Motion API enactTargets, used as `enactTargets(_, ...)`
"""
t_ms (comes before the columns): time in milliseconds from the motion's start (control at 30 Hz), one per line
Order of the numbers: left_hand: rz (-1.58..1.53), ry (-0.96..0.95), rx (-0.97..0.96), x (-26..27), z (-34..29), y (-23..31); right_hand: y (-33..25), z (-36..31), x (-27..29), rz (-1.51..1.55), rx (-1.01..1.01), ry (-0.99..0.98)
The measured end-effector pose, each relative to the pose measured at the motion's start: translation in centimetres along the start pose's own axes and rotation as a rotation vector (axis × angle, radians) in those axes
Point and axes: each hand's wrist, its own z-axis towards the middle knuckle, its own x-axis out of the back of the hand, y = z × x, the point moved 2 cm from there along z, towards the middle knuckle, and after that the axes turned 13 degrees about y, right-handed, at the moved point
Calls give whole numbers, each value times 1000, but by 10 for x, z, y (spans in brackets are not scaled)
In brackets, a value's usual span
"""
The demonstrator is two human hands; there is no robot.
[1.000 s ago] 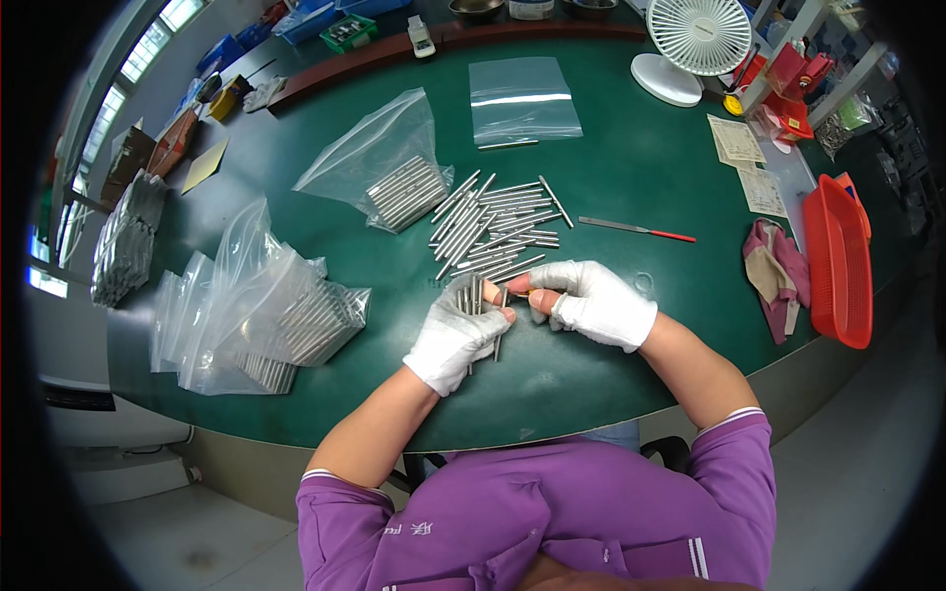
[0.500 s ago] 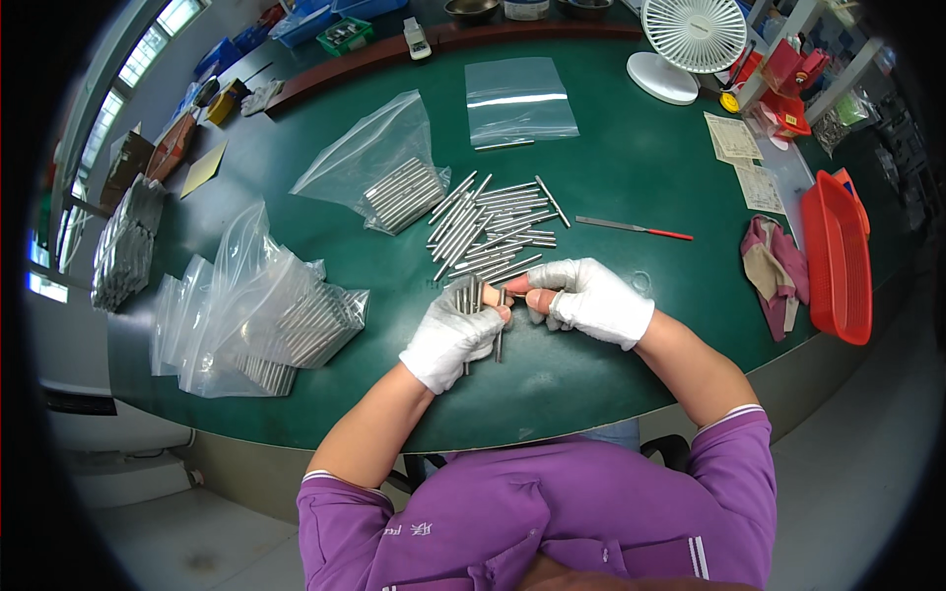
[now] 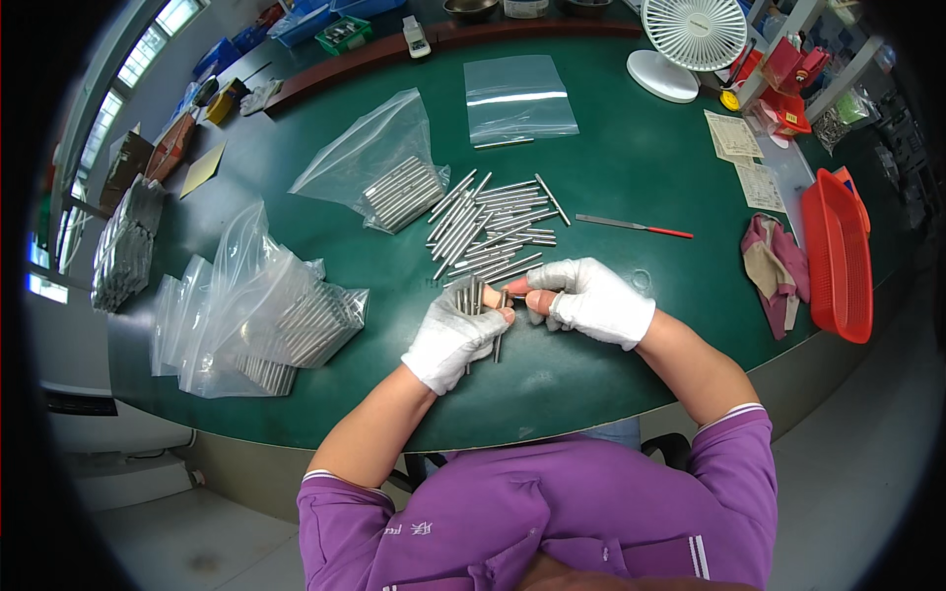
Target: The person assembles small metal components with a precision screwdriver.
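Metal rods (image 3: pixel 461 229) lie heaped between left hand (image 3: pixel 443 340) and flat bag (image 3: pixel 522 116).

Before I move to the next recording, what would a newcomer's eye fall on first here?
First, the loose pile of shiny metal rods near the middle of the dark green table, just beyond the white-gloved left hand, which holds several more rods. Next, the bright red plastic basket at the right and the round white fan at the upper right.

Lit brightly and evenly, glowing white at the far-left window (image 3: pixel 142 61), glaring across the flat plastic bag (image 3: pixel 520 98); curved and blackened toward the rim.
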Motion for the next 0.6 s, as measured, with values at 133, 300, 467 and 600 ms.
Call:
enactTargets(133, 59, 21, -31, -2, -3, 2, -2, -2, -1, -4, -14, -3)
enactTargets(300, 129, 49, -89, -3, -6, 4, -7, -5, 0, -170, 135, 11)
enactTargets(467, 257, 68, -199, -2, -2, 0, -4, -9, 0, -234, 269, 73)
enactTargets(600, 211, 75, -254, 1, 1, -6, -8, -10, 1, -461, 531, 133)
